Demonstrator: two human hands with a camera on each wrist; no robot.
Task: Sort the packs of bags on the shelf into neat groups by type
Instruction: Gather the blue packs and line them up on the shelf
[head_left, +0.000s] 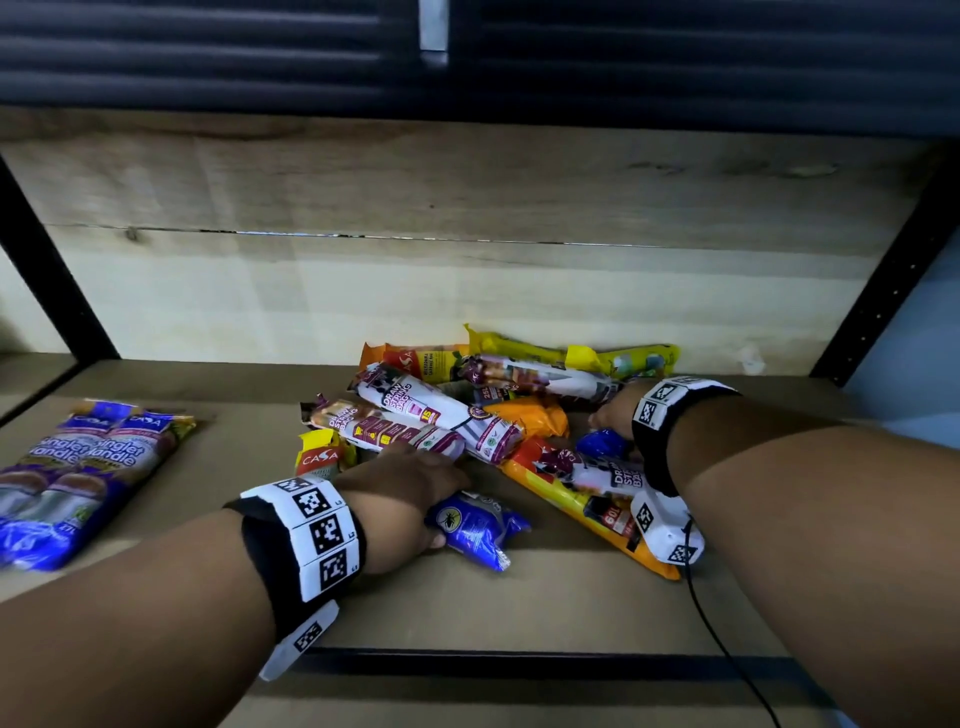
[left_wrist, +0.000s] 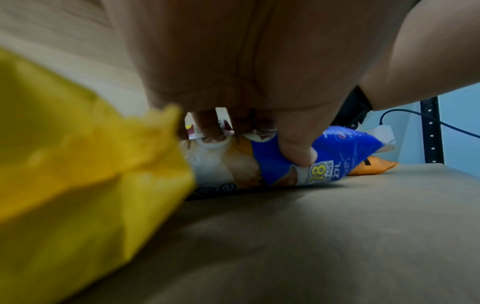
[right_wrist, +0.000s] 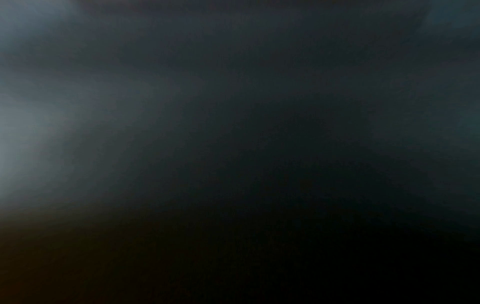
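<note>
Brown shelf (head_left: 156, 525) with pale wood-grain back panel (head_left: 467, 197) and black uprights, under a dark slatted shutter. At centre, toward two o'clock, a jumbled pile (head_left: 467, 410) of bag packs: white draw-string rolls crossing orange, yellow and blue ones, none grouped. At nine o'clock, well apart from the pile, two blue packs (head_left: 78, 467) laid side by side, a first group already formed. Left hand (head_left: 410, 499) at the pile's six o'clock edge, thumb and fingers curled round a blue pack (head_left: 475, 522) lying on the shelf; thumb (left_wrist: 296, 148) seen in the left wrist view pressing into the blue wrapper (left_wrist: 272, 164), a yellow pack (left_wrist: 78, 164) blurred close at nine o'clock. Right hand (head_left: 615, 413) at the pile's three o'clock side, beside another blue pack (head_left: 600, 444), fingers hidden among the packs, grasp impossible to tell; right wrist view dark and blank. Step in hand, by judgement: pulling blue packs out of the heap. Next move likely to call for lifting the held pack clear without dragging the rolls resting near it, then carrying it toward nine o'clock and setting it parallel beside the blue pair.
</note>
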